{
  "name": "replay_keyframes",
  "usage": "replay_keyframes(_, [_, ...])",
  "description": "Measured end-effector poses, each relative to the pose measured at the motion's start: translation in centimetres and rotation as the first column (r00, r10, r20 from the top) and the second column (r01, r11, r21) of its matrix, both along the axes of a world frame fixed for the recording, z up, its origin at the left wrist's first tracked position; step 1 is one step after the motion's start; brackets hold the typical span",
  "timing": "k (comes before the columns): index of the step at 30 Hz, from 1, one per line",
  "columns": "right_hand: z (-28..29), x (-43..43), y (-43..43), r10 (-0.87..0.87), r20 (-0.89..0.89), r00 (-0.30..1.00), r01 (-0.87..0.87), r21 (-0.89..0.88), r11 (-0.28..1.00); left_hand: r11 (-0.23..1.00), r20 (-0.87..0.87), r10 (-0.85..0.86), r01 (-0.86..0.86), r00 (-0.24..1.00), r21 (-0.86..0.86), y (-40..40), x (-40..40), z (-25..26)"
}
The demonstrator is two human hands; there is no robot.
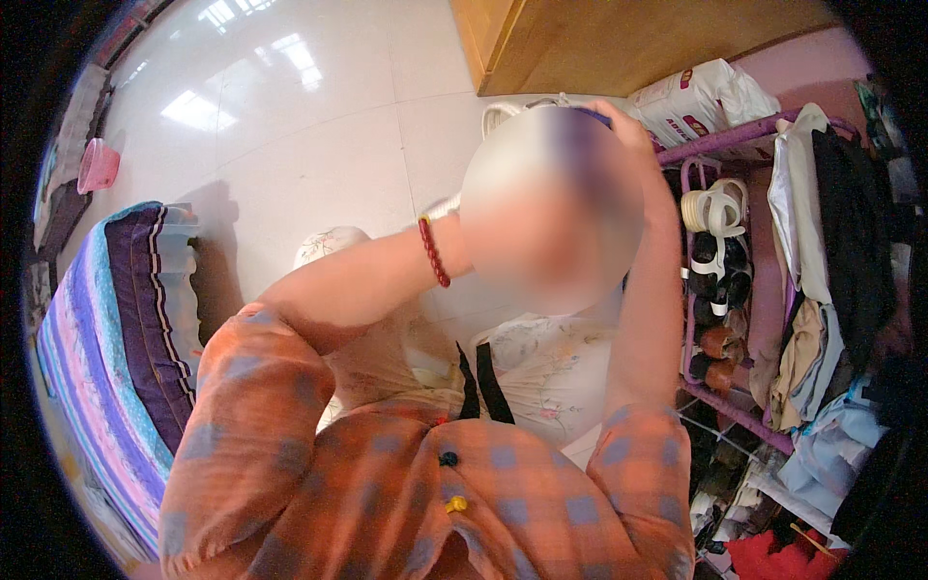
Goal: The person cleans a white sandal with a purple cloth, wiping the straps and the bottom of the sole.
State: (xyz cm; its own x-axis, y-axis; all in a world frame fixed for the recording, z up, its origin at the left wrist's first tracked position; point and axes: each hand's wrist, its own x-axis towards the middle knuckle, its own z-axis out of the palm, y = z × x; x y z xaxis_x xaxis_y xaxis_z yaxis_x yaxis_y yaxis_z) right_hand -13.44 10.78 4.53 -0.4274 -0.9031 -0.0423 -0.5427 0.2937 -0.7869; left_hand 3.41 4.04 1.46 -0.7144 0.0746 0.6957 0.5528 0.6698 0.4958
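A large blurred patch covers most of both hands and whatever is between them. My left hand [467,239] goes into this patch at the wrist, where a dark red bead bracelet [435,251] sits; its fingers are hidden. At the upper right of the patch, the fingers of my right hand [629,130] bend over the edge of a dark blue object [598,116] whose kind I cannot make out. A looped white cord or strap [500,114] shows just above the blur. Below the hands lie floral trousers [551,377] and two dark ties.
At right stands a purple metal rack [725,145] with shoes and sandals [718,206] and hanging clothes [805,217]. A plastic-wrapped package [689,101] sits beside a wooden cabinet [580,43]. Striped fabric [101,348] is at left, with a pink bin [98,167] beyond it on the tiled floor [312,138].
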Motion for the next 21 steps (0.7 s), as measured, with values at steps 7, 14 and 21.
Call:
replay_keyframes(7, [-3.9, -2.3, -1.0, -0.071, -0.089, 0.993, 0.069, -0.024, 0.997, 0.999, 0.120, 0.023, -0.028, 0.993, 0.042, -0.2, 0.4, 0.5])
replay_keyframes(14, [0.0, -0.6, 1.5, -0.028, 0.185, 0.982, 0.018, 0.051, 0.999, 0.894, 0.237, 0.449, -0.431, 0.862, -0.125, -4.4, -0.6, -1.4])
replay_keyframes(21, [0.6, 0.4, 1.0, -0.121, -0.125, 0.985, 0.108, -0.105, 0.989, 0.442, 0.620, -0.040, -0.543, 0.783, 0.714, -4.8, -1.8, 0.0])
